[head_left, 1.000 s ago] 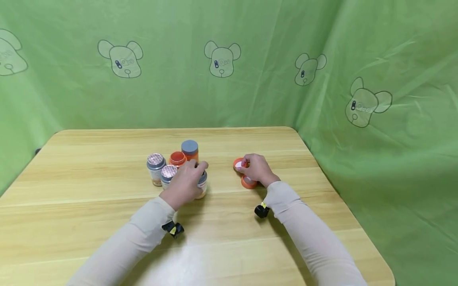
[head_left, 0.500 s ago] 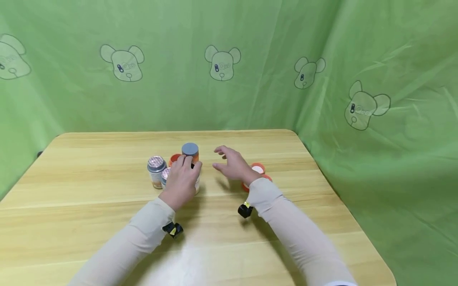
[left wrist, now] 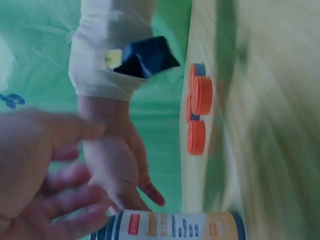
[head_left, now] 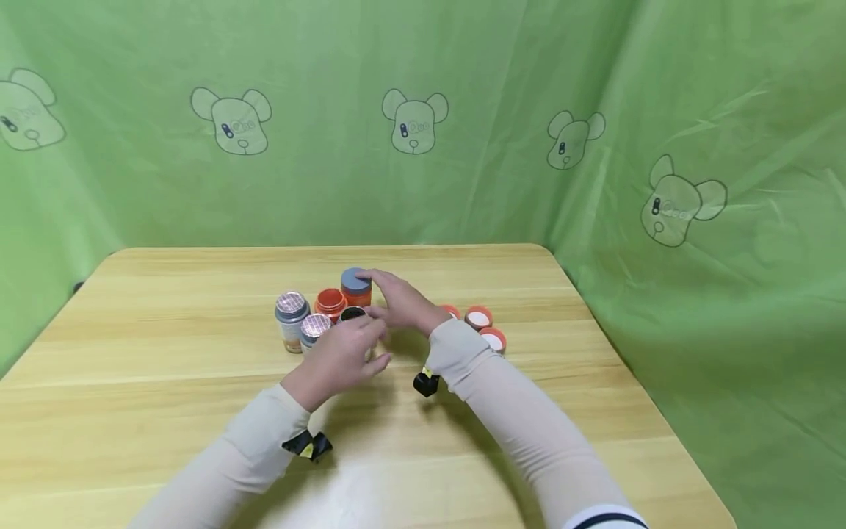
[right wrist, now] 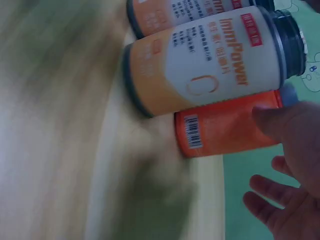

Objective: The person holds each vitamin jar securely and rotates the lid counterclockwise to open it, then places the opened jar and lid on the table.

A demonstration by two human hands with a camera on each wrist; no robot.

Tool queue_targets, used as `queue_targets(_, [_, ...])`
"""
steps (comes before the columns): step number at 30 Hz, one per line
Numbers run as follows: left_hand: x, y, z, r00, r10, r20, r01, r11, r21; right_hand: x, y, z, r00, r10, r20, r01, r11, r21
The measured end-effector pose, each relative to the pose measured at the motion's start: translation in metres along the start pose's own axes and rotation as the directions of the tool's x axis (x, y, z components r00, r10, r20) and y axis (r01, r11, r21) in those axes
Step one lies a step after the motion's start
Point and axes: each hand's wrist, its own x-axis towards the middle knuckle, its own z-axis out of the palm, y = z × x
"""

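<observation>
My right hand (head_left: 403, 303) reaches over the orange jar (right wrist: 225, 125) with the grey lid (head_left: 355, 279), its fingertips right at that lid and its fingers extended. In the right wrist view the thumb overlaps the jar's upper side. Close in front, my left hand (head_left: 346, 354) is loosely spread beside the jar with the dark mouth (head_left: 352, 314), holding nothing. A white and pale orange jar (left wrist: 180, 226) shows below both hands in the left wrist view. Two foil-topped jars (head_left: 291, 312) and an uncapped orange-red jar (head_left: 330, 300) stand to the left.
Several orange caps (head_left: 479, 317) lie to the right of the jars, some with white insides up. The wooden table (head_left: 198, 353) reaches back to a green curtain (head_left: 317, 191) with printed bear faces.
My right hand has come left from the orange caps to the grey-lidded jar. My left hand has drawn away from the dark-mouthed jar and its fingers have loosened.
</observation>
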Motion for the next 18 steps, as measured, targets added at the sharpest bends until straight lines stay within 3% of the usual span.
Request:
queue_targets(3, [-0.001,0.0,0.0,0.981,0.014,0.192,0.008,0.994,-0.111,0.003,-0.002,0.0,0.998,0.034,-0.055,-0.033,0.999,0.012])
queue_targets(5, [-0.002,-0.001,0.002,0.95,0.006,0.314,0.04,0.989,-0.141,0.004,-0.003,0.0,0.993,0.06,-0.106,-0.059,0.998,0.016])
queue_targets(7, [-0.002,0.0,0.003,0.918,-0.014,0.396,0.08,0.985,-0.151,0.003,-0.003,0.0,0.985,0.084,-0.149,-0.08,0.996,0.028])
queue_targets(9, [-0.003,-0.001,0.005,0.895,-0.036,0.444,0.109,0.984,-0.142,0.002,-0.003,0.001,0.98,0.1,-0.175,-0.097,0.995,0.03])
queue_targets(13, [-0.005,-0.002,0.009,0.866,-0.098,0.49,0.164,0.982,-0.093,-0.003,-0.002,0.0,0.974,0.136,-0.18,-0.129,0.99,0.051])
queue_targets(18, [-0.004,-0.005,0.009,0.806,-0.198,0.558,0.263,0.964,-0.038,-0.018,0.004,-0.007,0.971,0.174,-0.166,-0.169,0.985,0.047])
